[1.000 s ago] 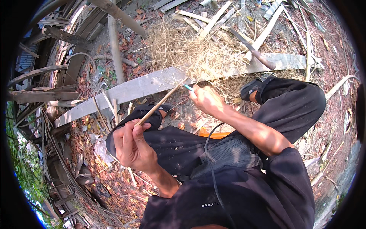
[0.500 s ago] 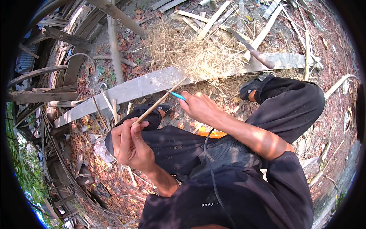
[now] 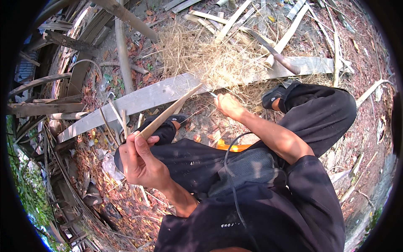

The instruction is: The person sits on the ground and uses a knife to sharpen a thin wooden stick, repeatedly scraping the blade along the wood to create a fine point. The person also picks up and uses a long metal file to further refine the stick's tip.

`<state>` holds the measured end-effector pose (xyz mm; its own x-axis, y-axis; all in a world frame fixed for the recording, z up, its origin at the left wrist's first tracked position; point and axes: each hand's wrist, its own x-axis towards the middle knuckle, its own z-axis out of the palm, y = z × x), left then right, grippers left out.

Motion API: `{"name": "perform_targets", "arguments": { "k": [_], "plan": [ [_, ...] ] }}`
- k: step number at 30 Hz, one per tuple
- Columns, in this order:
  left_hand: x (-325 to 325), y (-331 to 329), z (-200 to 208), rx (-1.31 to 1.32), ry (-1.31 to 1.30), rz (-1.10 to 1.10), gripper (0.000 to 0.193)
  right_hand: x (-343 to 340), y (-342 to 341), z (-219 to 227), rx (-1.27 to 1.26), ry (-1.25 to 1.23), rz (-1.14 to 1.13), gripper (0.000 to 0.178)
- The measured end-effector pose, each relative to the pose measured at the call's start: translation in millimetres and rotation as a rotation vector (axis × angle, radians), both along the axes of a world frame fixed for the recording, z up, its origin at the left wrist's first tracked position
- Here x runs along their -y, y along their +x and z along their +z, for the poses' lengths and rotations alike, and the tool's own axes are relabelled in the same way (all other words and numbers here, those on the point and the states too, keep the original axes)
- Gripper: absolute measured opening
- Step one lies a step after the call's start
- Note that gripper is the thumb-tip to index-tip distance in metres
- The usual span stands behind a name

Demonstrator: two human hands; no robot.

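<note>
My left hand (image 3: 147, 161) pinches the near end of a flat bamboo strip (image 3: 168, 113) between thumb and fingers. The strip slants away to the right, its narrow far tip over the plank (image 3: 147, 95). Just right of that tip, my right hand (image 3: 229, 106) is closed around a small knife (image 3: 213, 95). Only a little of the knife shows past the fingers; its blue handle is hidden in the fist. Pale curly shavings (image 3: 210, 56) are heaped on and behind the plank.
A large curved blade with a wooden handle (image 3: 287, 64) lies across the plank's right part. Split bamboo pieces (image 3: 235, 21) are scattered beyond the shavings. Stacked timber (image 3: 46, 109) stands at the left. An orange object (image 3: 235, 148) lies between my legs, near a dark cable (image 3: 228, 168).
My right hand has moved away from me and to the right with the knife, out to the strip's far tip. The strip has turned, showing a broader face. My left hand keeps its grip.
</note>
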<state>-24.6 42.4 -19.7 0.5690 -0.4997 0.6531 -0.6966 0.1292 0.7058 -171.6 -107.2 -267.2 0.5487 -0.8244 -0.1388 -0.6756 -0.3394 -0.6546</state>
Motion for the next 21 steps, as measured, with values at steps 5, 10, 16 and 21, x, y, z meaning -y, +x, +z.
{"name": "perform_targets", "arguments": {
  "k": [5, 10, 16, 21],
  "plan": [
    [-9.7, 2.0, -8.3, -0.019, -0.010, 0.029, 0.018, -5.1, 20.1, 77.9, 0.173, 0.200, -0.031, 0.030],
    [-8.5, 8.9, -4.2, 0.067, 0.041, 0.001, 0.019, -15.8, 29.3, 88.7, 0.191, 0.107, 0.069, 0.032],
    [-11.6, 20.6, -2.0, 0.119, 0.077, -0.005, 0.020, -8.9, 14.0, 97.6, 0.146, 0.124, 0.011, 0.032],
    [-11.6, 19.0, -4.5, 0.071, 0.063, -0.001, 0.021, -44.0, 31.2, 172.2, 0.178, 0.055, 0.109, 0.036]
  ]
}}
